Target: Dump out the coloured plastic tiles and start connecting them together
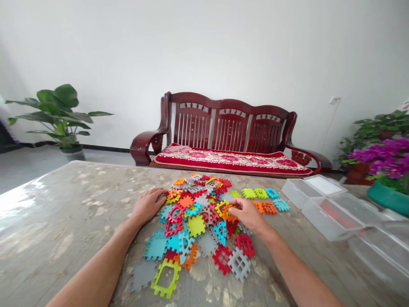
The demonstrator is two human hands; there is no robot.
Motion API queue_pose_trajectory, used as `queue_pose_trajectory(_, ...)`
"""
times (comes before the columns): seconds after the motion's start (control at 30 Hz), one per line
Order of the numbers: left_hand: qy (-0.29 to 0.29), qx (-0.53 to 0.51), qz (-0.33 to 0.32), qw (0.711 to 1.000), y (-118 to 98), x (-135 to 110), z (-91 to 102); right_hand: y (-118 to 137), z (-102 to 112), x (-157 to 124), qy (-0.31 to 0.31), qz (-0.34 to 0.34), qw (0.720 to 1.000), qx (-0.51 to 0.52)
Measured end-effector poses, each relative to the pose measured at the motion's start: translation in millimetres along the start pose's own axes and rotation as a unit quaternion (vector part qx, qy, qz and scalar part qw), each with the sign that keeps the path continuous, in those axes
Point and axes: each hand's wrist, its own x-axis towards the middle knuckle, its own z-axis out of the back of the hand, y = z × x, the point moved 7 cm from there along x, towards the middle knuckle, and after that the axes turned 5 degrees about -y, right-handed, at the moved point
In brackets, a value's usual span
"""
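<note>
A heap of colourful interlocking plastic tiles (pixel 196 226) with notched edges covers the middle of the table. My left hand (pixel 149 207) rests on the tabletop at the heap's left edge, fingers stretched toward an orange tile (pixel 174 193). On the right side of the heap, my right hand (pixel 247 213) pinches an orange tile (pixel 227 212), partly covered by the fingers. A yellow-green tile (pixel 220 207) lies right beside it. Nearest me are a yellow-green frame tile (pixel 166 277) and a grey window tile (pixel 239 264).
Right of the heap, green and blue tiles (pixel 260 193) form a row, with orange and blue tiles (pixel 270 208) in front. Clear plastic boxes (pixel 332 213) stand at the table's right, near a flower pot (pixel 388 196). A wooden bench (pixel 223 123) is behind the table (pixel 79 213).
</note>
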Motion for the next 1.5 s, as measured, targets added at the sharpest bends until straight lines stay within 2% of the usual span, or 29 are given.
queue_pose_trajectory(0.17,-0.011,-0.010,-0.002,1.000,2,1,-1.0,-6,5,2,-0.004,0.005,1.000,-0.007)
queue_pose_trajectory(0.37,-0.002,-0.007,-0.006,1.000,4,1,-3.3,-10,-4,-1,0.008,0.012,0.998,-0.062)
queue_pose_trajectory(0.57,-0.002,-0.014,-0.007,1.000,2,2,-0.4,0,-4,-5,-0.033,0.026,0.987,-0.154)
queue_pose_trajectory(0.67,-0.005,-0.014,-0.005,1.000,2,2,-0.1,6,-5,-5,-0.038,0.042,0.994,-0.093)
queue_pose_trajectory(0.77,-0.008,-0.013,-0.004,1.000,2,2,-0.6,6,-14,-5,-0.001,0.024,0.999,0.030)
queue_pose_trajectory(0.83,-0.005,-0.009,-0.005,1.000,3,2,-1.2,6,-16,-5,-0.001,0.026,0.998,0.049)
queue_pose_trajectory(0.93,0.001,-0.003,-0.006,1.000,3,2,-1.6,4,2,2,-0.063,0.047,0.997,-0.021)
queue_pose_trajectory(1.03,0.003,-0.001,-0.010,1.000,3,2,-2.3,-10,37,18,-0.114,0.040,0.990,-0.067)
queue_pose_trajectory(1.13,-0.001,-0.003,-0.013,1.000,3,2,-2.6,-35,72,39,-0.121,0.013,0.987,-0.104)
queue_pose_trajectory(1.2,-0.005,-0.001,-0.011,1.000,3,2,-2.2,-50,89,51,-0.108,0.014,0.979,-0.171)
queue_pose_trajectory(1.27,-0.004,0.001,-0.007,1.000,4,2,-2.1,-61,97,60,-0.075,0.020,0.964,-0.256)
queue_pose_trajectory(1.37,-0.001,-0.001,-0.004,1.000,4,2,-2.2,-73,96,69,-0.021,0.026,0.935,-0.352)
queue_pose_trajectory(1.5,0.000,0.001,-0.006,1.000,5,2,-2.9,-81,92,77,0.003,0.019,0.926,-0.377)
